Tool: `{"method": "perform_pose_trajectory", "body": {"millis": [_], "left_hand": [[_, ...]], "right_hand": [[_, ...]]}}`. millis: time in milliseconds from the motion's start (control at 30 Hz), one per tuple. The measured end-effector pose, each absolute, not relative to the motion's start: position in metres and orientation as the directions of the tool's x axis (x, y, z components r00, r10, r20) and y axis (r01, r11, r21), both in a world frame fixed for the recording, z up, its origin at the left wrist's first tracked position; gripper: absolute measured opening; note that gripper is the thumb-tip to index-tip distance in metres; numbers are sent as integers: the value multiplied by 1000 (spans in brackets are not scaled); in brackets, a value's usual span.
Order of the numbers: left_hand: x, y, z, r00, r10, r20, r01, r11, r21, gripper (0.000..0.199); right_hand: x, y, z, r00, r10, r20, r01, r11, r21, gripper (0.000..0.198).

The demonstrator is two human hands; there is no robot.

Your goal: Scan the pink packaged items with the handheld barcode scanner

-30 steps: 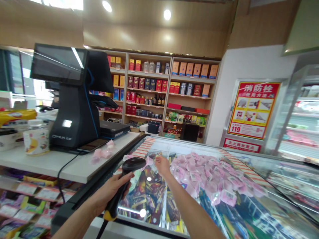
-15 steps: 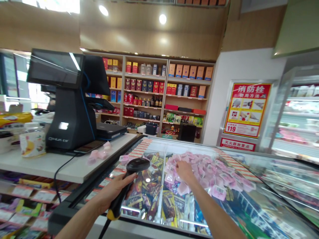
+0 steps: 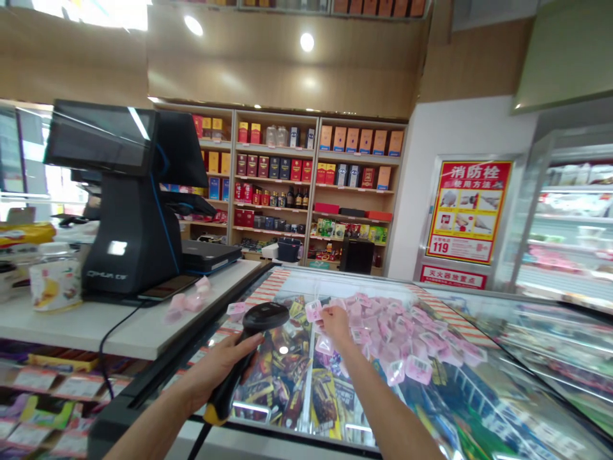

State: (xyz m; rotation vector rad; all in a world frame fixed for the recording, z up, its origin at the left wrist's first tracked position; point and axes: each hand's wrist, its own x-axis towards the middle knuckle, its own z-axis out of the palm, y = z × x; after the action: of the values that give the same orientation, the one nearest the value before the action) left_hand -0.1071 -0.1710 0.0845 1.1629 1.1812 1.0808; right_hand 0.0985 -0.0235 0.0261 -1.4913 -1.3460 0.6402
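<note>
A black barcode scanner with a yellow handle end is gripped in my left hand, its head over the freezer's glass top. My right hand pinches a small pink cup that has a barcode label facing me. The cup is raised just right of the scanner's head, apart from it. Right of that hand spreads a pile of similar pink cups on the glass. Through the glass show wrapped packs.
A black checkout terminal stands on the white counter at left. Several pink cups lie near the counter's edge, and one rests by the glass's left side. The scanner's cable hangs below. Boxed goods fill back shelves.
My right hand has come out of the pile and moved left, now with a pink cup lifted near the scanner. My left hand and the scanner stay almost in place.
</note>
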Motion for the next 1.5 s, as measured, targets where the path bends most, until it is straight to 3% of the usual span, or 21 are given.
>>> {"method": "perform_pose_trajectory", "body": {"millis": [500,967,1267,1500], "left_hand": [[-123,-171,84,64,997,-45,-33,47,998,29],[-142,-184,84,31,997,-65,50,63,997,31],[-141,-188,80,-6,997,-83,10,83,997,30],[-155,-187,76,56,994,-93,47,91,995,29]], "right_hand": [[55,-41,26,173,982,80,247,35,-968,12],[29,-32,8,140,989,46,235,12,-972,11],[21,-36,3,140,988,63,206,34,-978,14],[3,-22,0,146,986,76,259,36,-965,20]]}}
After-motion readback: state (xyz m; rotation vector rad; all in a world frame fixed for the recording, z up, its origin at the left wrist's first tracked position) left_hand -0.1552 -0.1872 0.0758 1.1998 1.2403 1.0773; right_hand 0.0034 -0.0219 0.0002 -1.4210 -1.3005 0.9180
